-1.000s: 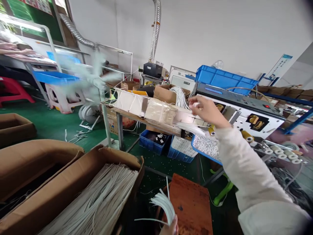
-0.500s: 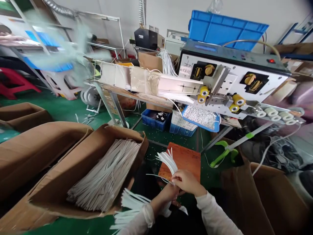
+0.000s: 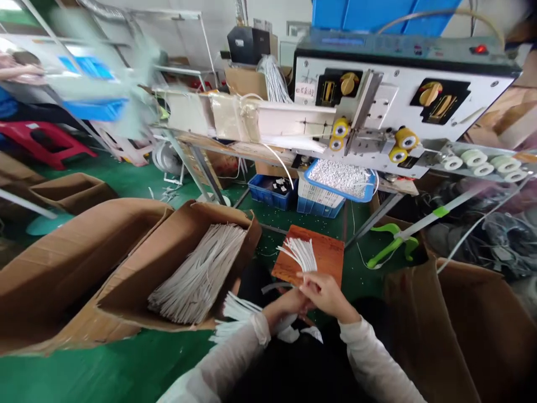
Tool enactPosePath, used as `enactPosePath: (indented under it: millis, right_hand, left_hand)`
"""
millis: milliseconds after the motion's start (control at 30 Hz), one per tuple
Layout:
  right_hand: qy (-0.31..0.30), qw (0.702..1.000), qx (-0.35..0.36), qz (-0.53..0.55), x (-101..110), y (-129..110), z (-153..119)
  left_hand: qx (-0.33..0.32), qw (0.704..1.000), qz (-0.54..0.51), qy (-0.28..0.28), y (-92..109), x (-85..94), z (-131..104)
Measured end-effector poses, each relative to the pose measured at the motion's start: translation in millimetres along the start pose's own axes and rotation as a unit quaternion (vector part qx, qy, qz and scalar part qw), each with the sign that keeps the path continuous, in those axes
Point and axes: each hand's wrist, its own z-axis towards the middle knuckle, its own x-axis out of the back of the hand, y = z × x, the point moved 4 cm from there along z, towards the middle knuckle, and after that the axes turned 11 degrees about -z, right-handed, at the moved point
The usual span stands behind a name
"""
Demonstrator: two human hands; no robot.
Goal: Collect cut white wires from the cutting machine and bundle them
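A bundle of white wires point(image 3: 302, 253) stands up between my hands, its upper ends fanned out over the wooden stool. My left hand point(image 3: 291, 302) is closed round its lower part. My right hand point(image 3: 325, 292) lies against the front of the bundle, fingers curled on it and thumb and forefinger close together. A blurred loose strand point(image 3: 274, 287) sticks out leftward beside my left hand. More cut white wires point(image 3: 235, 314) lie by my left forearm. The lower end of the held bundle is hidden behind my hands.
A carton point(image 3: 138, 268) of cut wires stands at left, another carton point(image 3: 419, 313) at right. Ahead are the wooden stool point(image 3: 329, 252), a wire-cutting machine point(image 3: 394, 84) on a bench, a blue tray point(image 3: 339, 179) of white bits and a green-footed stand point(image 3: 394, 246). A fan point(image 3: 121, 84) blurs at left.
My view has tipped downward and nearer the machine. My hands stay together at the bundle, with the right hand's fingers shifted across it. The loose strand on the left is now blurred.
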Motion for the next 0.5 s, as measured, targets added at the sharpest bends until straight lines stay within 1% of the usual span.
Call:
enactPosePath:
  millis: [33,100,133,167,233,300,400,500]
  right_hand:
    - [0.048,0.998,-0.032,0.040,8.0,6.3,-2.1]
    - [0.135,0.977,-0.116,0.117,21.9,26.7,-9.5]
    - [0.152,0.964,-0.155,0.154,24.7,38.8,-13.9]
    - [0.148,0.952,-0.185,0.194,23.4,50.6,-18.1]
    - [0.090,0.932,-0.217,0.275,9.0,69.7,-23.7]
    - [0.020,0.922,-0.214,0.322,-14.8,79.8,-24.0]
    - [-0.055,0.931,-0.188,0.309,-52.2,81.1,-11.2]
    - [-0.104,0.943,-0.167,0.269,-78.8,73.3,12.9]
  left_hand:
    - [0.004,1.000,-0.007,-0.011,1.4,1.3,-1.1]
    - [0.011,0.999,-0.022,-0.035,4.9,4.3,-3.1]
    - [0.013,0.998,-0.033,-0.047,7.2,5.5,-4.0]
    - [0.015,0.997,-0.046,-0.060,9.8,6.1,-5.1]
    - [0.020,0.992,-0.082,-0.089,14.3,5.7,-7.2]
    - [0.033,0.985,-0.117,-0.124,16.4,3.4,-8.7]
    - [0.050,0.973,-0.155,-0.165,13.8,0.7,-7.7]
    - [0.065,0.961,-0.192,-0.191,6.4,0.9,-4.0]
